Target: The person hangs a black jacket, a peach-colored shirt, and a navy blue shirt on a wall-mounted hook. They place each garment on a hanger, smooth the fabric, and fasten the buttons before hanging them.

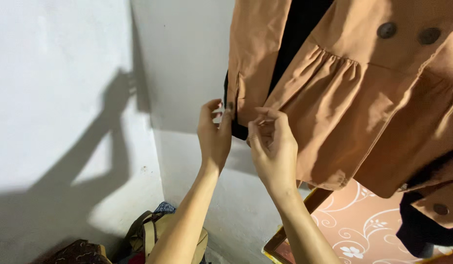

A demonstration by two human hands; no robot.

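Note:
A tan-brown coat (363, 107) with dark round buttons and a gathered skirt hangs at the upper right, with black lining showing inside. One tan sleeve (253, 58) hangs down at its left. My left hand (214, 134) pinches the sleeve's lower cuff edge, where dark fabric shows. My right hand (273, 144) is raised beside it, fingers curled and touching the cuff's other corner and the coat's front panel.
White walls meet in a corner (138, 98) behind the hands, with arm shadows on the left wall. Bags and bundled cloth (148, 234) lie on the floor below. A pink floral-patterned surface (363, 230) with a wooden edge is at lower right.

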